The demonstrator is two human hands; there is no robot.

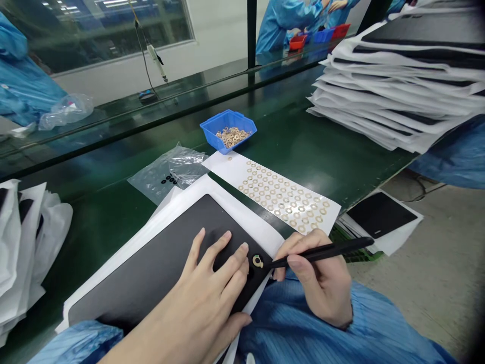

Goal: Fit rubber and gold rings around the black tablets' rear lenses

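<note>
A flat black panel (151, 263) lies on white sheets in front of me. My left hand (215, 283) rests on it with the fingers spread. In my right hand (322, 278) is a pair of black tweezers (333, 248), their tips pointing left at the panel's right corner. By those tips a small beige ring (257, 261) sits on the panel around a dark hole; whether the tips touch it I cannot tell. Just beyond the panel is a white sheet (329, 215) carrying rows of beige ring stickers.
A blue bin (212, 132) of beige rings stands behind the sticker sheet. Left of it lies a clear plastic bag (151, 174) with black rings. Wrapped panels (379, 96) are piled at right, more (22, 263) at left. An electric screwdriver (156, 60) hangs above; co-workers in blue (280, 23) stand beyond.
</note>
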